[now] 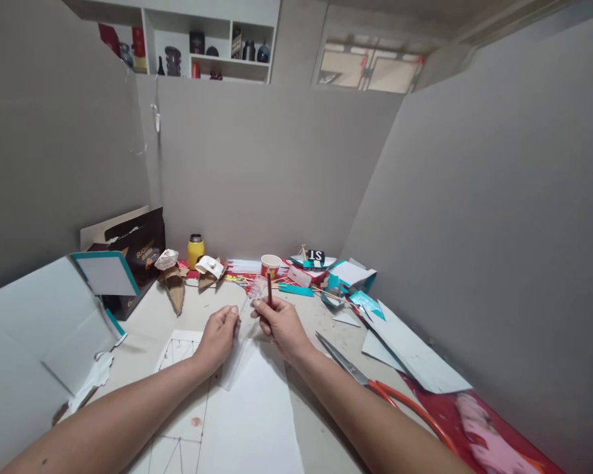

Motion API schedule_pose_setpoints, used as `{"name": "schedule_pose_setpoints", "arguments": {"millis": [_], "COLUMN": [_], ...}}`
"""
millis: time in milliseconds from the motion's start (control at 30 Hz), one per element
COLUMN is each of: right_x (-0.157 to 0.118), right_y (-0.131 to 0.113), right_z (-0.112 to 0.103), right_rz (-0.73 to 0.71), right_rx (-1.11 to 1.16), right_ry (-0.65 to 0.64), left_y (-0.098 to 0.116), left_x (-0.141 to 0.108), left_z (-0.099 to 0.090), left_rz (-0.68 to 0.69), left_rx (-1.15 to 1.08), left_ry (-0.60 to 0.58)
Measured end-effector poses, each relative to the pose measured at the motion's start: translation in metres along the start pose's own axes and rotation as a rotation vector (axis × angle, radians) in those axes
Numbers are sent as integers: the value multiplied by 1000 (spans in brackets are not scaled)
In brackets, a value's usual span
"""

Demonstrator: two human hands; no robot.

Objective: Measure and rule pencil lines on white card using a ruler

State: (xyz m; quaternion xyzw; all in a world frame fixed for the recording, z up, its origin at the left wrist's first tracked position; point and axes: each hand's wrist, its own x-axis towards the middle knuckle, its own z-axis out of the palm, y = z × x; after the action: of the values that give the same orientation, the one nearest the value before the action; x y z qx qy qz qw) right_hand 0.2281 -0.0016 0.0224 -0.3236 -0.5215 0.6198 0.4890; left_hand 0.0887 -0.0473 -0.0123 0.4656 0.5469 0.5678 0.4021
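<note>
My left hand [219,334] is closed, its thumb and fingers pinching the edge of a clear plastic ruler [233,370]. The ruler slants up between both hands, above the paper. A dark red pencil [269,289] stands nearly upright in my right hand [282,324], whose fingers are closed around it close to the ruler. Whether those fingers also touch the ruler, I cannot tell. Below lies a blank white sheet [261,421]. Beside it on the left, partly under my left forearm, is a sheet with drawn lines and triangles [180,411].
Large orange-handled scissors [360,376] lie right of my right forearm, partly hidden by it. Cut cardboard [415,349] lines the right side; a folded white board [44,342] stands left. A paper cup [271,264], a yellow bottle [196,251] and cardboard cones [174,293] stand behind.
</note>
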Motion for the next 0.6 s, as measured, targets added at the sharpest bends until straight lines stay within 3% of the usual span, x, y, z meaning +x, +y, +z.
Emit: {"name": "schedule_pose_setpoints", "arguments": {"millis": [233, 500, 600], "right_x": [5, 6, 4], "right_y": [-2, -5, -8], "right_z": [-6, -6, -6], "right_rz": [-5, 8, 1], "right_rx": [23, 53, 52], "right_ry": [76, 18, 6], "left_y": [4, 12, 14], "left_x": [5, -6, -5], "left_z": [-4, 2, 0], "left_rz": [-141, -351, -352], "left_rx": [-150, -274, -275], "left_ry": [-8, -326, -363]}}
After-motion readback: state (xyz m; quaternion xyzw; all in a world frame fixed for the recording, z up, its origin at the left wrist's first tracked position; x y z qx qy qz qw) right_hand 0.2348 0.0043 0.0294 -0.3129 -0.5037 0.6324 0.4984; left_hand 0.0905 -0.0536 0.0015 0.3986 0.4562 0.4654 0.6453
